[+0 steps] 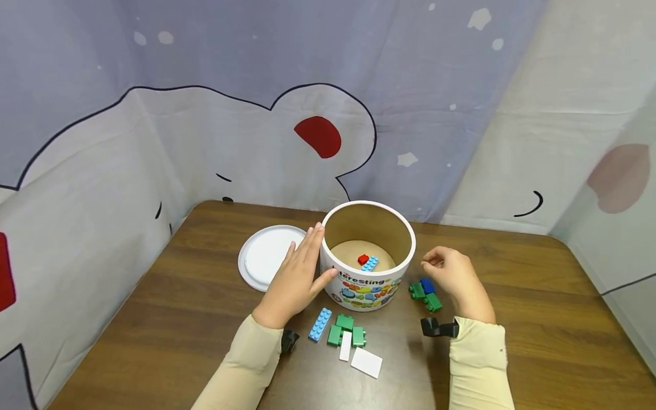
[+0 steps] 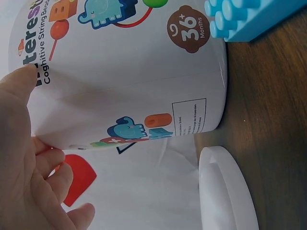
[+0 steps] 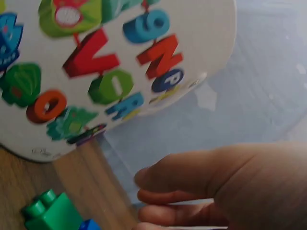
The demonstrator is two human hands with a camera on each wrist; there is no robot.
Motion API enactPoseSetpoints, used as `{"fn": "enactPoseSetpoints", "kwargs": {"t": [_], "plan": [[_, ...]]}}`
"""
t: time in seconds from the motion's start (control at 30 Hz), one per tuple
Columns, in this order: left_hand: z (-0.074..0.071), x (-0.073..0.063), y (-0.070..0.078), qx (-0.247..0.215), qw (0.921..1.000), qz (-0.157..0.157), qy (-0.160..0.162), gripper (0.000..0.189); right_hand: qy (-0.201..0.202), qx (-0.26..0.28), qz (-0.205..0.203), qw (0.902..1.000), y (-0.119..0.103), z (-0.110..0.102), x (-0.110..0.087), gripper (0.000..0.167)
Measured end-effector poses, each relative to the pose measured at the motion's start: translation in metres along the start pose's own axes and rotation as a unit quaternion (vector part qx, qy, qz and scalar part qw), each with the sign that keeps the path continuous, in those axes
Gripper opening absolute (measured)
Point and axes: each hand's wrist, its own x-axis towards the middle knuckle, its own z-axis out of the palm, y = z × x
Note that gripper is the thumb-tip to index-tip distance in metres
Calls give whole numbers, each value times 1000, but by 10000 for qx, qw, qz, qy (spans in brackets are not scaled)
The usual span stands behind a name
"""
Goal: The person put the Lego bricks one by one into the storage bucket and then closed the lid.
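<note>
Left grip [image 1: 296,276]: fingers straight, touching the left side of the tub [image 1: 366,296], holding nothing
Right grip [image 1: 456,279]: loosely curled, nothing visible held, near green bricks [image 1: 433,302]
Tub: on the worktop [image 1: 543,319], between the grips

The left hand [image 1: 294,276] touches a white cylindrical printed tub [image 1: 366,299] holding a red plastic block [image 1: 363,259] and a light-blue studded brick [image 1: 370,263]; the right hand [image 1: 456,277] hovers near green plastic blocks [image 1: 433,302]

Tub [image 1: 366,296] open from above, walled off from every side
</note>
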Motion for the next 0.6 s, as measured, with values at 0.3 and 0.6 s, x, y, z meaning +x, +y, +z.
{"fn": "enactPoseSetpoints", "kwargs": {"t": [0.3, 0.6], "plan": [[4, 2, 3, -64, 9998, 136, -91, 83, -719, -140, 881, 9934, 25, 0, -4, 20], [0, -1, -1, -24, 10000, 8, -2, 82, -948, -46, 706, 9930, 28, 9, 6, 15]]}}
